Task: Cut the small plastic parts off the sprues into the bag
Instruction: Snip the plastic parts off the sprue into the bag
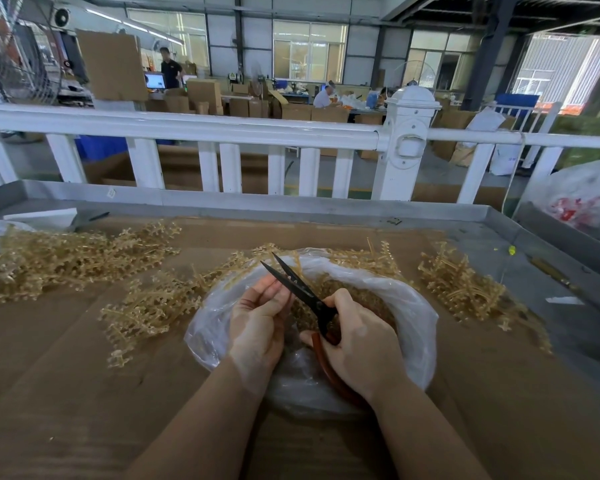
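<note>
cardboard table (84,358) | bag (409,306) beneath both hands | right hand (361,341) grips scissors (298,289)

Open scissors (300,289) in right hand (361,344), left hand (257,320) alongside, above bag (413,306).

Your right hand (357,344) grips scissors (302,292) with black blades and reddish-brown handles. Beneath both your hands, the bag (413,306) is clear, milky-white plastic, holding amber-tan cut parts (329,282). Left of your left hand (257,327), the sprues (146,299) are translucent golden-yellow, and so is the pile (461,282) right of your right hand. Under your forearms, the cardboard (66,393) is plain brown. Beyond your hands, the railing (187,126) is glossy white.
</note>
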A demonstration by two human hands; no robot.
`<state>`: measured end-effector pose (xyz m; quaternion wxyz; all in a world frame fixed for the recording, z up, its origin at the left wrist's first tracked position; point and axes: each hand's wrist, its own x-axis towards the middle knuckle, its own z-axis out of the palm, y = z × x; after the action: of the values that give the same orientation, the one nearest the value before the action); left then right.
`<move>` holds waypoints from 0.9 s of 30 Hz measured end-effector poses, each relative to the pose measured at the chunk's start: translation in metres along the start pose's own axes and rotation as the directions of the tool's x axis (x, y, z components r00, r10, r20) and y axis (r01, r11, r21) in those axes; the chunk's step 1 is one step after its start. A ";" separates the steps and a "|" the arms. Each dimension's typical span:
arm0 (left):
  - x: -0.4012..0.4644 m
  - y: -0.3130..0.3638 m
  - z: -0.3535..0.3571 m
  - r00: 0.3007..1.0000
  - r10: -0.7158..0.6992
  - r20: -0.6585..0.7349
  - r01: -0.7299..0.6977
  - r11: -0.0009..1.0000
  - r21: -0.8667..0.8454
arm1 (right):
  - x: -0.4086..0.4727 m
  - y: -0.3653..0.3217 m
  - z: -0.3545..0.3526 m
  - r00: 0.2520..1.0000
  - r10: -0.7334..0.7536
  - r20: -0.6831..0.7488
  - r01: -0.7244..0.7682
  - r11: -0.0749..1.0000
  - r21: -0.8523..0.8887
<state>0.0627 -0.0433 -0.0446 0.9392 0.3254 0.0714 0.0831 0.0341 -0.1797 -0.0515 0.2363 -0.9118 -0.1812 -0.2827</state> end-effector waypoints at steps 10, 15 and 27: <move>0.000 -0.003 0.000 1.000 -0.009 -0.019 0.010 0.998 0.068 | 0.000 0.004 0.003 0.999 0.010 0.035 -0.011 0.999 0.037; 0.001 -0.004 0.000 1.000 -0.006 -0.008 0.006 0.996 0.084 | 0.002 0.004 0.003 0.999 0.014 0.036 -0.016 0.998 0.056; 0.001 -0.004 0.001 1.000 0.007 -0.028 -0.006 0.999 0.050 | 0.003 0.004 0.004 1.000 -0.004 0.017 0.003 1.000 0.018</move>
<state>0.0646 -0.0466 -0.0464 0.9294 0.3477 0.0857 0.0891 0.0402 -0.1805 -0.0543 0.2425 -0.9118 -0.1874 -0.2735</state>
